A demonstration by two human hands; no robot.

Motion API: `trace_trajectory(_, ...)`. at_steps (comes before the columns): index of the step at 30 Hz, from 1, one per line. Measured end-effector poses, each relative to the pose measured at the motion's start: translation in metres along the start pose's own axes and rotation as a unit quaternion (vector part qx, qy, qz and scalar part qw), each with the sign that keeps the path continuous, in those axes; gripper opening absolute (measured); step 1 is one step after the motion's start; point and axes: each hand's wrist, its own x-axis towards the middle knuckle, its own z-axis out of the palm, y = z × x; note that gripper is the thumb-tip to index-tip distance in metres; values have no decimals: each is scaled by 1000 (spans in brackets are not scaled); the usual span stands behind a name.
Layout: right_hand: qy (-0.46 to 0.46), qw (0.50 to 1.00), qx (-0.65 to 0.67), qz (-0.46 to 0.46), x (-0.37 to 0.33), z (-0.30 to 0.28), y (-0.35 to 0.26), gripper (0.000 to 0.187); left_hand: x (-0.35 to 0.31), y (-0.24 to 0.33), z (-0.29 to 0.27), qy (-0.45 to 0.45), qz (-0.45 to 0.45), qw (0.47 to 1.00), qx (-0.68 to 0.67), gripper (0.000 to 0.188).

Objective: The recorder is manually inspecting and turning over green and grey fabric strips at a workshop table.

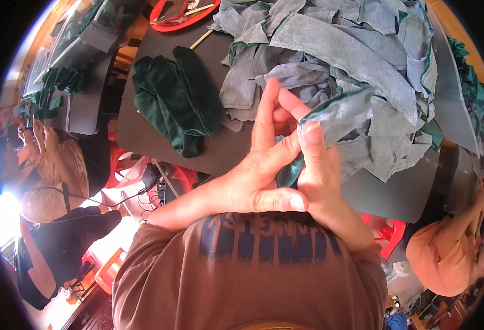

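Over the table's near edge my two hands meet at a piece of dark green velvety cloth with a grey backing (344, 118). My right hand (322, 176) pinches its edge, the thumb on top. Against it rests my left hand (258, 170), with fingers stretched and apart, its thumb pointing right; one finger reaches the cloth under the right thumb. A green part of the cloth (290, 173) hangs between the hands. Beyond lies a big heap of grey-backed cloth pieces (357, 44). Left of the heap sit folded dark green cloth pieces (176, 102).
The dark table (148, 44) bears a red tray (190, 21) with small items at the back and a thin yellowish stick (202, 39). People work at left (60, 165) and right (445, 253). Red plastic stools (388, 234) and cables (143, 191) lie around the table.
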Motion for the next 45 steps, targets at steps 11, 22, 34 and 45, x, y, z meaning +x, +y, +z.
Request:
trace_trajectory(11, 10, 997, 72, 41, 2, -18, 9, 52, 10, -5, 11, 138, -135, 894, -405, 33)
trace_trajectory(22, 111, 989, 98, -12, 1, -3, 9, 53, 11, 2, 5, 48, -97, 962, -250, 39)
trace_trajectory(34, -31, 999, 19, -19, -4, -16, 11, 46, 23, 12, 1, 195, -243, 843, -438, 19)
trace_trajectory(45, 11, 996, -9, -89, -5, -17, 0, 31, 16, 11, -5, 69, -160, 935, -308, 26)
